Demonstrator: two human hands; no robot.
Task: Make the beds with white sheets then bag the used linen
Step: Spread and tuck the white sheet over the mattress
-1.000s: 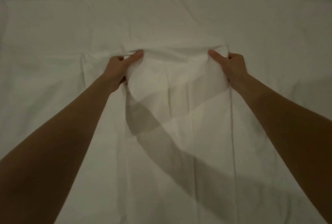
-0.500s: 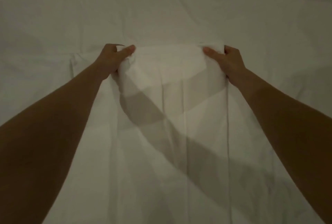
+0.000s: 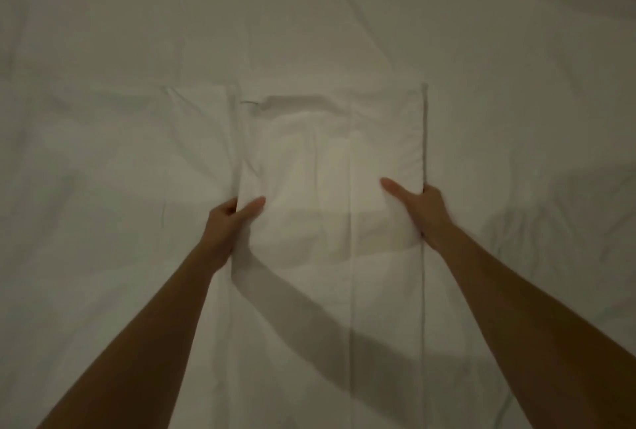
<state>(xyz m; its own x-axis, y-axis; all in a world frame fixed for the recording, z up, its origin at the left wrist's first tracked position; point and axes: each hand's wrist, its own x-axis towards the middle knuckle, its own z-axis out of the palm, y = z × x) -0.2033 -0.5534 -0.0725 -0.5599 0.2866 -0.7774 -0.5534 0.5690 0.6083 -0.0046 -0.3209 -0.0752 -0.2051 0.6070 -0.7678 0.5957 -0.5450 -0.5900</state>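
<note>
**Folded sheet now reaches further up the bed, hands lower on its edges**

Both hands sit lower in frame than 0.5 s ago, and the far end of the folded white sheet (image 3: 330,167) now lies flat well above them, about mid-frame, instead of bunched at the fingertips. Left hand (image 3: 229,222) pinches the left edge of the folded sheet, thumb on top, fingers curled under the fabric. Right hand (image 3: 418,206) grips the right edge, thumb stretched flat across the top toward centre, fingers hidden beneath the edge. Hands are well apart, one on each long side of the panel. Folded sheet runs as a long strip from the bottom centre of the frame up to centre, with vertical crease lines. It rests on the white bed sheet (image 3: 103,50), which is wrinkled and fills the rest of the frame. Lighting is dim; forearm shadow crosses the strip lower centre
</note>
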